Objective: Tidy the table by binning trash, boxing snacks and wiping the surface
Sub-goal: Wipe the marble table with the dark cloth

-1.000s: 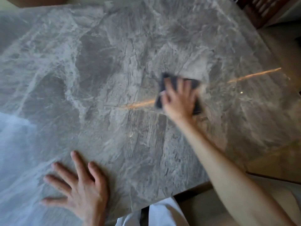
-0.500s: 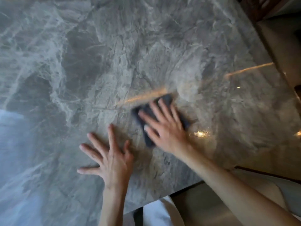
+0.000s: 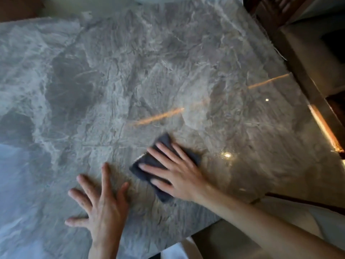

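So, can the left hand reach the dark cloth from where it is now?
Probably yes. The left hand lies flat on the table, just beside the dark cloth, with bare marble between them. Only the right hand, pressing on the cloth, covers most of it.

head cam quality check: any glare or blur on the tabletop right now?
Head view: the polished marble table mirrors warm lights, an orange streak mid-table and a bright sparkle right of the dark cloth; pale bluish glare washes out the left edge; mild softness overall, yet the right hand on the cloth and the flat left hand read clearly.
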